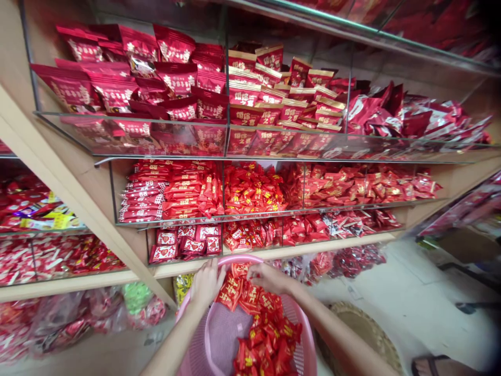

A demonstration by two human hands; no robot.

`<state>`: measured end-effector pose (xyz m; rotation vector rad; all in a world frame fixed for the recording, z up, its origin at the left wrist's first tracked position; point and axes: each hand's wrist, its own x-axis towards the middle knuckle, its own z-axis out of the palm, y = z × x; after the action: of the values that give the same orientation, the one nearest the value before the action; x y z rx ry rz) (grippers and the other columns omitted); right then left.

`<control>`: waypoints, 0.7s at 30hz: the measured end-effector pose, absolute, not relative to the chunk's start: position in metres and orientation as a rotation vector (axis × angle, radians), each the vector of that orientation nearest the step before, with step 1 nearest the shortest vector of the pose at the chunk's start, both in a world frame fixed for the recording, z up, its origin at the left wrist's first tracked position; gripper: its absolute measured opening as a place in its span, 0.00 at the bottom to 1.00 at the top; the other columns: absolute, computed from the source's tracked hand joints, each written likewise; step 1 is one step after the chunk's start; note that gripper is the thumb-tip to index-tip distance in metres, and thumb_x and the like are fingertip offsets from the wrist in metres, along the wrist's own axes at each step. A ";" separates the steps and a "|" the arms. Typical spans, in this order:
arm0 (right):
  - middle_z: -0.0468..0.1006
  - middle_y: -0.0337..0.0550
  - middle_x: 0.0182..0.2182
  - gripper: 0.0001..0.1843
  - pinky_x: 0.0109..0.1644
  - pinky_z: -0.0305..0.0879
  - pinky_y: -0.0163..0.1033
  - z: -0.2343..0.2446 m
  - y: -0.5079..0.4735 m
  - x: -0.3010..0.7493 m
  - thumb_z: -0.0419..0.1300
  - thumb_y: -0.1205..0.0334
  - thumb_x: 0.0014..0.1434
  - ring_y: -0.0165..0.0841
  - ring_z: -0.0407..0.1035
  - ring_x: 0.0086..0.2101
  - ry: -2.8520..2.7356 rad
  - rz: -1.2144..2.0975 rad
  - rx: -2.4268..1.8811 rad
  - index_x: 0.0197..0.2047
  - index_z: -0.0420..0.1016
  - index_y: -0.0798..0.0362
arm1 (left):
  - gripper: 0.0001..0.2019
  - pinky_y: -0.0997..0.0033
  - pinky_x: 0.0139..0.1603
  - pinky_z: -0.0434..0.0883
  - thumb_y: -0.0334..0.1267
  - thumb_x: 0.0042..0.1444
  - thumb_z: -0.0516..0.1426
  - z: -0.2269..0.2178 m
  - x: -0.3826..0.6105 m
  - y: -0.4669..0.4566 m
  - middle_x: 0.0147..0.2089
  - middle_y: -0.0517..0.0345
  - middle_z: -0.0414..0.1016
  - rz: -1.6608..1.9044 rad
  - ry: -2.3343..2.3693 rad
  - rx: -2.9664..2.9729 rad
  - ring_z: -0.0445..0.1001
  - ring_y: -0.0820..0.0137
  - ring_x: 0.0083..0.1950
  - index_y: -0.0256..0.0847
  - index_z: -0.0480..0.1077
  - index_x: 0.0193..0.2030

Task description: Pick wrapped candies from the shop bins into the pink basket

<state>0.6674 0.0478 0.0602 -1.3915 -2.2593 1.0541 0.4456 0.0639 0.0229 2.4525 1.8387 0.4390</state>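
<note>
A pink plastic basket [225,339] stands below me at the foot of the shelves, its mesh bottom partly showing. At its far left rim is my left hand [206,283], fingers bent over the edge and thumb inward. My right hand [268,277] is inside the far side of the basket with its fingers curled down on red candy packets [230,291]. The fingertips are partly hidden, so the exact hold is hard to see. A heap of red wrapped candies with yellow print [270,342] fills the basket's near right part.
Glass-fronted shelves [156,136] hold red packaged sweets in divided sections. Plastic bags of sweets [97,318] lie under the left shelf. A round woven object [364,334] rests on the floor at right, near a sandaled foot [436,365].
</note>
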 end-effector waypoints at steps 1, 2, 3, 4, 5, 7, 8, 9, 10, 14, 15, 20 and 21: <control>0.75 0.37 0.28 0.07 0.34 0.61 0.33 0.057 0.047 0.662 0.54 0.69 0.53 0.29 0.67 0.29 -2.303 1.056 -1.403 0.32 0.73 0.53 | 0.18 0.69 0.37 0.66 0.46 0.62 0.40 0.023 0.446 0.064 0.38 0.49 0.75 0.436 1.840 2.453 0.74 0.64 0.39 0.38 0.65 0.42; 0.76 0.38 0.29 0.08 0.34 0.62 0.33 0.054 0.046 0.657 0.54 0.69 0.53 0.29 0.67 0.30 -2.341 1.054 -1.402 0.33 0.73 0.52 | 0.18 0.69 0.37 0.66 0.45 0.62 0.40 0.024 0.446 0.063 0.38 0.49 0.75 0.436 1.843 2.449 0.74 0.64 0.39 0.38 0.65 0.43; 0.76 0.38 0.30 0.08 0.36 0.62 0.33 0.051 0.045 0.652 0.54 0.69 0.53 0.29 0.68 0.31 -2.373 1.040 -1.392 0.33 0.74 0.52 | 0.18 0.69 0.37 0.66 0.45 0.62 0.40 0.025 0.446 0.063 0.38 0.49 0.75 0.437 1.847 2.444 0.74 0.64 0.39 0.37 0.65 0.43; 0.77 0.38 0.31 0.08 0.37 0.62 0.33 0.049 0.044 0.648 0.54 0.69 0.53 0.30 0.68 0.32 -2.403 1.019 -1.378 0.33 0.74 0.51 | 0.18 0.69 0.37 0.66 0.45 0.62 0.40 0.025 0.446 0.063 0.39 0.49 0.75 0.436 1.848 2.439 0.74 0.65 0.40 0.37 0.65 0.43; 0.77 0.38 0.31 0.08 0.38 0.62 0.33 0.047 0.042 0.644 0.54 0.69 0.53 0.30 0.68 0.33 -2.433 0.995 -1.363 0.33 0.74 0.51 | 0.18 0.69 0.38 0.66 0.45 0.62 0.40 0.025 0.446 0.063 0.39 0.49 0.75 0.433 1.848 2.436 0.74 0.65 0.40 0.37 0.65 0.43; 0.77 0.38 0.31 0.09 0.38 0.62 0.34 0.044 0.038 0.638 0.54 0.69 0.53 0.30 0.68 0.33 -2.488 0.947 -1.343 0.33 0.75 0.50 | 0.18 0.69 0.38 0.66 0.45 0.62 0.40 0.025 0.446 0.063 0.39 0.49 0.75 0.424 1.847 2.435 0.74 0.65 0.40 0.37 0.65 0.42; 0.77 0.38 0.30 0.09 0.38 0.61 0.33 0.043 0.036 0.636 0.54 0.70 0.53 0.30 0.68 0.33 -2.517 0.920 -1.337 0.33 0.75 0.50 | 0.18 0.69 0.38 0.66 0.45 0.62 0.40 0.025 0.446 0.063 0.39 0.49 0.75 0.422 1.846 2.437 0.74 0.64 0.40 0.37 0.65 0.42; 0.77 0.38 0.30 0.10 0.38 0.61 0.33 0.041 0.034 0.634 0.53 0.70 0.53 0.31 0.68 0.33 -2.543 0.892 -1.340 0.33 0.75 0.50 | 0.18 0.69 0.38 0.66 0.45 0.62 0.40 0.025 0.446 0.063 0.39 0.49 0.75 0.423 1.842 2.444 0.74 0.64 0.40 0.37 0.65 0.42; 0.77 0.38 0.30 0.11 0.37 0.61 0.34 0.040 0.032 0.633 0.53 0.71 0.53 0.31 0.69 0.32 -2.565 0.866 -1.350 0.32 0.75 0.51 | 0.18 0.69 0.38 0.66 0.45 0.62 0.40 0.025 0.446 0.063 0.39 0.49 0.75 0.425 1.838 2.451 0.74 0.64 0.41 0.37 0.65 0.43; 0.78 0.44 0.30 0.12 0.38 0.63 0.38 0.033 0.025 0.631 0.51 0.73 0.51 0.37 0.69 0.34 -2.620 0.750 -1.484 0.30 0.76 0.53 | 0.18 0.68 0.38 0.66 0.46 0.62 0.40 0.024 0.446 0.063 0.40 0.49 0.75 0.425 1.843 2.459 0.74 0.64 0.41 0.37 0.64 0.44; 0.78 0.46 0.31 0.12 0.38 0.63 0.39 0.032 0.024 0.631 0.51 0.73 0.51 0.38 0.70 0.35 -2.627 0.724 -1.515 0.31 0.76 0.54 | 0.18 0.68 0.38 0.66 0.46 0.62 0.40 0.024 0.446 0.063 0.40 0.49 0.75 0.426 1.847 2.455 0.74 0.64 0.41 0.37 0.64 0.44; 0.77 0.47 0.38 0.11 0.40 0.63 0.39 0.035 0.022 0.628 0.52 0.70 0.53 0.38 0.70 0.37 -2.669 0.641 -1.566 0.34 0.75 0.53 | 0.18 0.69 0.37 0.66 0.46 0.62 0.39 0.025 0.446 0.063 0.38 0.50 0.75 0.422 1.840 2.444 0.74 0.64 0.39 0.38 0.64 0.42; 0.76 0.46 0.39 0.10 0.40 0.63 0.38 0.038 0.024 0.627 0.53 0.69 0.54 0.37 0.70 0.37 -2.674 0.633 -1.555 0.35 0.74 0.52 | 0.18 0.69 0.37 0.66 0.46 0.62 0.39 0.024 0.446 0.063 0.38 0.50 0.75 0.425 1.838 2.444 0.74 0.65 0.39 0.38 0.64 0.42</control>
<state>0.6275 0.0243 0.0383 -1.5548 -2.6735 0.6330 0.4456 0.0635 0.0243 2.4438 1.8383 0.4247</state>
